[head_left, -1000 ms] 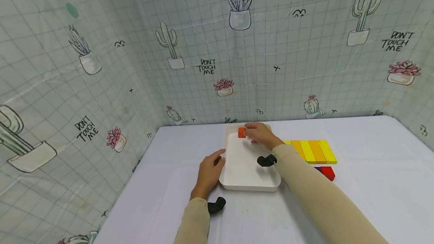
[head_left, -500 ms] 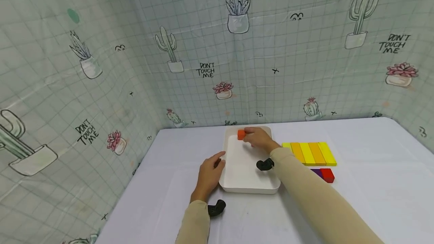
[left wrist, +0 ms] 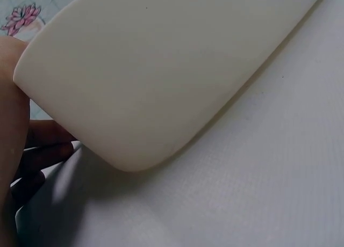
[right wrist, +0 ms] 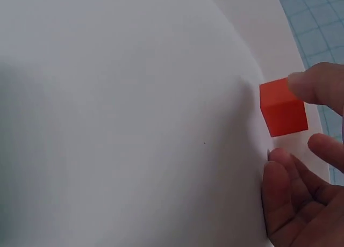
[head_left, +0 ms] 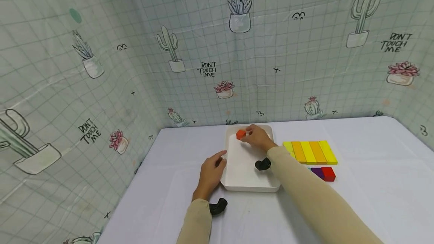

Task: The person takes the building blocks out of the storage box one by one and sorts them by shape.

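Note:
A small orange cube [head_left: 240,134] is near the far left inside corner of the white tray [head_left: 249,176]. My right hand [head_left: 258,138] holds it from the right, and in the right wrist view the thumb lies on the upper edge of the cube [right wrist: 284,115]. The other fingers of the right hand [right wrist: 306,204] are bent below the cube. Beside the tray's left side is my left hand [head_left: 211,172], its thumb and forefinger touching the rim. In the left wrist view, several fingers [left wrist: 45,145] of that hand rest along the outer wall of the tray [left wrist: 140,96].
Right of the tray lies a row of yellow and orange-yellow strips [head_left: 310,152], side by side. In front of it are a red block [head_left: 328,174] and a purple block [head_left: 318,172], partly covered by the right sleeve. A patterned cloth [head_left: 257,48] hangs behind the white table [head_left: 373,183].
The orange cube has turned slightly and now shows a corner toward me; my right hand has shifted a little to the left with it. The left hand stays at the tray's side.

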Tool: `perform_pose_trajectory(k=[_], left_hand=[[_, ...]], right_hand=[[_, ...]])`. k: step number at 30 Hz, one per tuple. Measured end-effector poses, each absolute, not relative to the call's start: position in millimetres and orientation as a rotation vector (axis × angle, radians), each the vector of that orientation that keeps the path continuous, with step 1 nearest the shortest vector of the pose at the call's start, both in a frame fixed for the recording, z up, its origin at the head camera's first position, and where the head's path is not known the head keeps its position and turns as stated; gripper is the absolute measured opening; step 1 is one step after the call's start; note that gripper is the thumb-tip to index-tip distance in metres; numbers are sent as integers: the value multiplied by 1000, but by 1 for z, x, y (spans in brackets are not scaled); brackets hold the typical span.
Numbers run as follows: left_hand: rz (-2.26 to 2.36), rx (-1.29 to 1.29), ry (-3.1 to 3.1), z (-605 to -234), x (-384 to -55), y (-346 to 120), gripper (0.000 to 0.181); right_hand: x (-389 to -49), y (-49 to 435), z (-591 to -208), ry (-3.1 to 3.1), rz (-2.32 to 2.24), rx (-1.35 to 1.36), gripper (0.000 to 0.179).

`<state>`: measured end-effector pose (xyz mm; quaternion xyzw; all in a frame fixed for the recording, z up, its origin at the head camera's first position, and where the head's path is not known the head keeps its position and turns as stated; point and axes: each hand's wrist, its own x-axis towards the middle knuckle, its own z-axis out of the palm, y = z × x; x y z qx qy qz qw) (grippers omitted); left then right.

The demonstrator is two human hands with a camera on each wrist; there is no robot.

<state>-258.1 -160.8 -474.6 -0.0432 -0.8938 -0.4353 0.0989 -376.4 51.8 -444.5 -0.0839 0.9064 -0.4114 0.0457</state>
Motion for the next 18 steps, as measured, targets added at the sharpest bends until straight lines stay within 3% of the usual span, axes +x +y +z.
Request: perform_pose_trajectory(k=[7, 18], left_hand=[[-1279, -145, -2639, -476, -260, -158, 36], [-1282, -119, -2646, -473, -255, -159, 36]], right_hand=[[-372, 45, -443, 2856, -1187, -212, 58], [-371, 42, -450, 2894, -1217, -190, 38]])
